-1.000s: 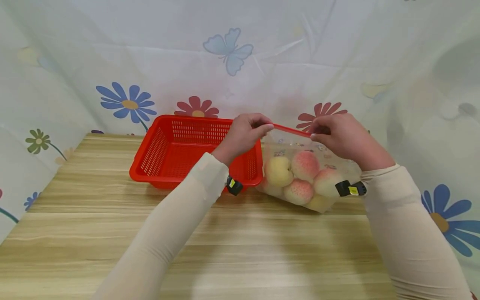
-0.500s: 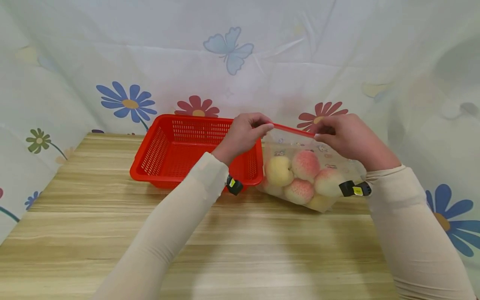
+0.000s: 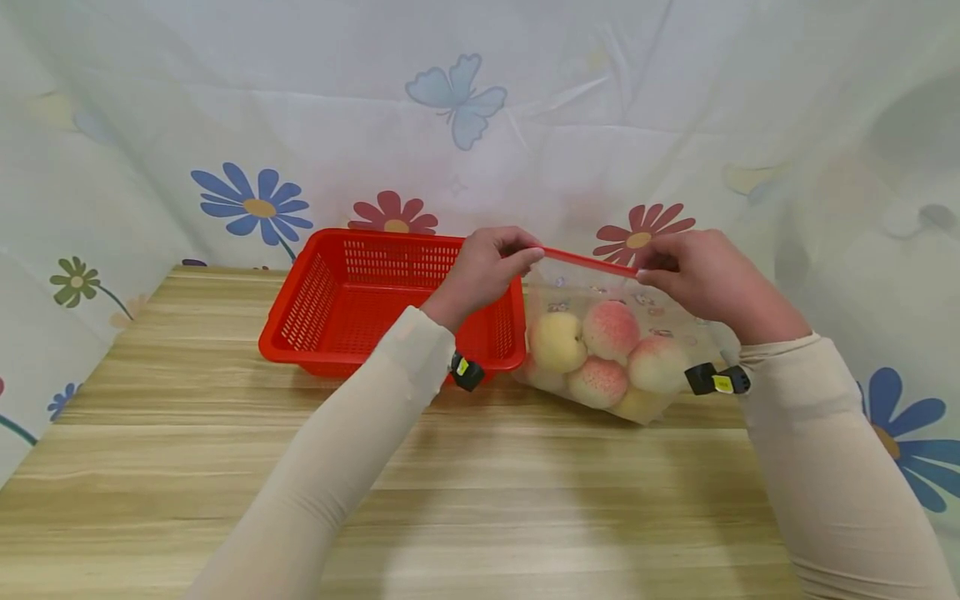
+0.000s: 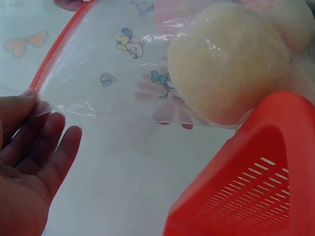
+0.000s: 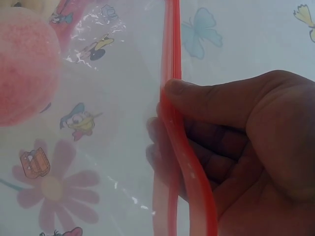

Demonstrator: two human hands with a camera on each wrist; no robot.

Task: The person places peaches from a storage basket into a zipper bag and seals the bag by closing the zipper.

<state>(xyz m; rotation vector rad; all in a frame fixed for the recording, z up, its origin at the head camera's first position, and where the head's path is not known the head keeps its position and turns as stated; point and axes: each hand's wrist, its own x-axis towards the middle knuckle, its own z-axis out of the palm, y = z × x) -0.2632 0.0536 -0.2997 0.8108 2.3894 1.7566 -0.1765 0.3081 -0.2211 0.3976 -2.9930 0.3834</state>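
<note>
A clear zip bag with a red zip strip stands on the wooden table, holding several pink and yellow peaches. My left hand pinches the strip's left end. My right hand pinches the strip farther right. In the right wrist view the thumb presses on the red strip, whose two lips stand slightly apart below it. The left wrist view shows my left hand at the bag's corner, with a yellow peach behind the film.
A red slotted basket stands empty just left of the bag, its corner close under my left wrist. A floral cloth hangs behind and at both sides of the table.
My right hand has slid to the right along the red zip strip. The left hand and the bag have stayed where they were.
</note>
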